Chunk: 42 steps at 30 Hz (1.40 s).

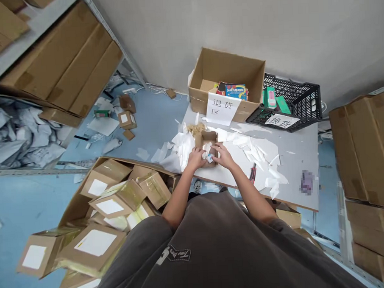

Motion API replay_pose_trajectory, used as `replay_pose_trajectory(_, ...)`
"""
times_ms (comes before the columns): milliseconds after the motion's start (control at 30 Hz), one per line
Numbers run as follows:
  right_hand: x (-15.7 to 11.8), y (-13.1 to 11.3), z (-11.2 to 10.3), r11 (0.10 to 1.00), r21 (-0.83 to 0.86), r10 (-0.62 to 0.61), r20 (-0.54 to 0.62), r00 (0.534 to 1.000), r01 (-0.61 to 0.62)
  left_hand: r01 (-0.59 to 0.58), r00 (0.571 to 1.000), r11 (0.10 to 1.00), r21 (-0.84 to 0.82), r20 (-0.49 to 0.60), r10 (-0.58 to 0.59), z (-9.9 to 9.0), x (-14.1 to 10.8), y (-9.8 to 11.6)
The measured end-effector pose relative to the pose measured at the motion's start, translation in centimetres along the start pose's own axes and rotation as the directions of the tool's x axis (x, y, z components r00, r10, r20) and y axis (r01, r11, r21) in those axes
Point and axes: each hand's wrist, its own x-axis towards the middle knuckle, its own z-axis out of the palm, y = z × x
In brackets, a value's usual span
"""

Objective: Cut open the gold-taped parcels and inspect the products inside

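A small open cardboard box (210,137) sits on the table in front of me. In its near part lies a small white-and-blue packet (209,158), wrapped or partly covered in crumpled white material. My left hand (196,158) is curled at the box's left edge, its fingertips reaching inward. From the right, my right hand (223,156) has its thumb and fingers bent around the packet. The exact finger contacts are too small to make out.
Torn white paper (182,148) litters the table (288,156), where a red-and-black cutter (252,173) lies. Behind stand a large cardboard box (196,97) with books and a black crate (301,99). Taped parcels (113,202) fill a big carton at left; stacked cartons (364,149) stand right.
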Motion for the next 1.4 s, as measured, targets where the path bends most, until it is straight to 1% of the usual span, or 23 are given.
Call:
replay_pose_trajectory(67, -1.1, -0.8, 3.2, 0.99, -0.142, 0.035, 0.086, 0.996, -0.023, -0.017, 0.997, 0.998, 0.058, 0.073, 0.013, 1.5, -3.1, -1.4)
replay_pose_trajectory(100, -1.8, -0.8, 4.3, 0.978, -0.203, 0.073, 0.103, 0.992, -0.051, -0.041, 0.995, 0.997, 0.067, 0.092, 0.035, 2.3, -4.1, -1.8)
replay_pose_trajectory(167, -3.4, -0.3, 5.7, 0.946, -0.293, 0.173, 0.093, 0.981, -0.139, -0.087, 0.993, 0.994, 0.064, 0.088, 0.082, 4.0, -5.4, -2.1)
replay_pose_trajectory(267, -6.2, 0.8, 6.8, 0.889, -0.354, 0.316, 0.015, 0.949, -0.29, -0.132, 0.99, 0.991, 0.039, 0.046, 0.13, 6.1, -5.3, -1.7)
replay_pose_trajectory(367, -8.4, 1.1, 7.6, 0.853, -0.35, 0.379, -0.096, 0.92, -0.388, -0.152, 0.988, 0.988, -0.003, 0.005, 0.152, 7.0, -4.6, -0.9)
replay_pose_trajectory(433, -9.4, 0.8, 7.7, 0.85, -0.309, 0.393, -0.168, 0.904, -0.427, -0.152, 0.988, 0.988, -0.025, -0.031, 0.151, 6.9, -4.4, -0.3)
replay_pose_trajectory(500, -10.3, 0.3, 7.1, 0.875, -0.247, 0.369, -0.219, 0.903, -0.417, -0.157, 0.985, 0.987, -0.032, -0.074, 0.155, 6.1, -4.8, 0.4)
replay_pose_trajectory(600, -12.1, -0.5, 4.8, 0.937, -0.159, 0.264, -0.266, 0.927, -0.312, -0.201, 0.97, 0.979, -0.035, -0.145, 0.194, 4.6, -5.9, 2.2)
replay_pose_trajectory(667, -14.1, -0.7, 2.5, 0.955, -0.125, 0.221, -0.311, 0.924, -0.27, -0.24, 0.956, 0.97, -0.029, -0.181, 0.231, 3.9, -6.5, 4.5)
replay_pose_trajectory(733, -16.9, -0.7, 0.0, 0.948, -0.11, 0.236, -0.383, 0.893, -0.298, -0.29, 0.938, 0.957, -0.012, -0.199, 0.282, 3.8, -6.8, 7.9)
replay_pose_trajectory(800, -20.5, -0.2, -2.7, 0.924, -0.087, 0.29, -0.472, 0.833, -0.372, -0.363, 0.914, 0.932, -0.007, -0.195, 0.355, 4.5, -6.8, 12.4)
replay_pose_trajectory(867, -25.0, 1.0, -5.4, 0.892, -0.036, 0.357, -0.557, 0.75, -0.451, -0.448, 0.884, 0.894, -0.022, -0.16, 0.439, 6.3, -6.8, 17.9)
replay_pose_trajectory(933, -30.5, 2.8, -8.1, 0.857, 0.032, 0.417, -0.629, 0.656, -0.514, -0.538, 0.841, 0.842, -0.045, -0.09, 0.533, 8.9, -6.9, 24.0)
replay_pose_trajectory(967, -33.6, 3.8, -9.4, 0.839, 0.066, 0.443, -0.66, 0.607, -0.54, -0.585, 0.811, 0.809, -0.057, -0.047, 0.583, 10.6, -7.1, 27.1)
replay_pose_trajectory(1033, -40.5, 5.7, -11.7, 0.799, 0.126, 0.485, -0.713, 0.507, -0.587, -0.678, 0.729, 0.73, -0.084, 0.043, 0.683, 14.3, -8.1, 33.4)
replay_pose_trajectory(1100, -47.8, 7.0, -13.3, 0.751, 0.178, 0.514, -0.762, 0.394, -0.636, -0.759, 0.631, 0.64, -0.118, 0.109, 0.768, 18.3, -9.7, 39.4)
replay_pose_trajectory(1200, -58.3, 7.8, -14.5, 0.665, 0.253, 0.523, -0.829, 0.197, -0.703, -0.844, 0.481, 0.505, -0.181, 0.159, 0.862, 24.4, -13.3, 47.4)
replay_pose_trajectory(1233, -61.5, 7.9, -14.6, 0.634, 0.273, 0.518, -0.845, 0.134, -0.724, -0.862, 0.436, 0.465, -0.202, 0.174, 0.883, 26.3, -14.6, 49.8)
replay_pose_trajectory(1300, -67.3, 7.7, -14.4, 0.566, 0.306, 0.504, -0.863, 0.028, -0.765, -0.891, 0.338, 0.386, -0.238, 0.219, 0.915, 29.7, -17.5, 54.0)
replay_pose_trajectory(1367, -72.2, 7.5, -13.7, 0.489, 0.339, 0.492, -0.868, -0.067, -0.804, -0.918, 0.216, 0.293, -0.268, 0.281, 0.935, 32.5, -20.0, 57.4)
replay_pose_trajectory(1400, -74.2, 7.4, -13.3, 0.454, 0.359, 0.483, -0.868, -0.113, -0.815, -0.928, 0.151, 0.243, -0.282, 0.311, 0.939, 33.6, -21.1, 58.7)
